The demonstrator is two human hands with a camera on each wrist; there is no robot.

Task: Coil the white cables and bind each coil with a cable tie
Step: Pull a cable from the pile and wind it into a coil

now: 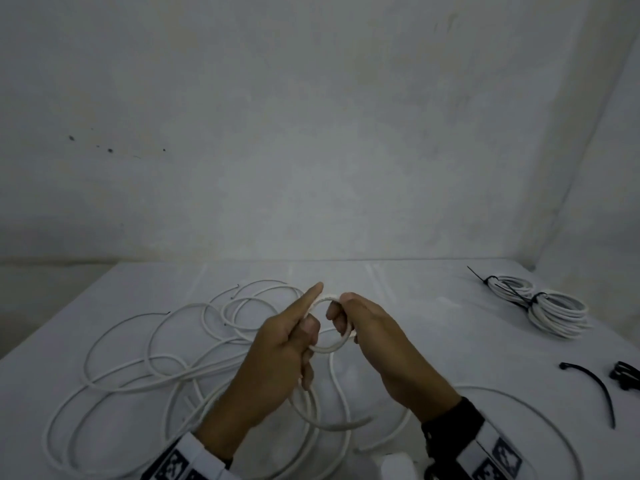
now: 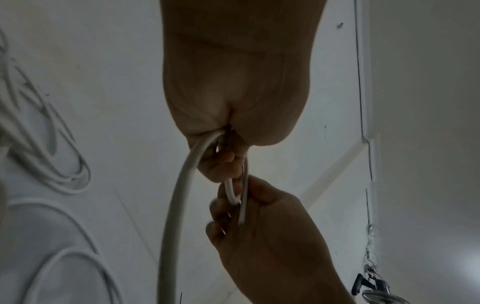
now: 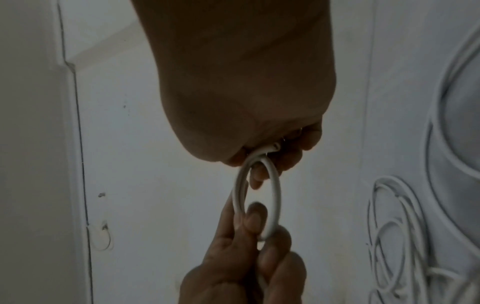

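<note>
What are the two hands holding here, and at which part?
Both hold one small loop of white cable: the left hand grips its left side, the right hand its right side.

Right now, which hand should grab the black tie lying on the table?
Probably the right hand. The tie lies on its side of the table, and the left hand also holds the small loop, so it could keep it.
</note>
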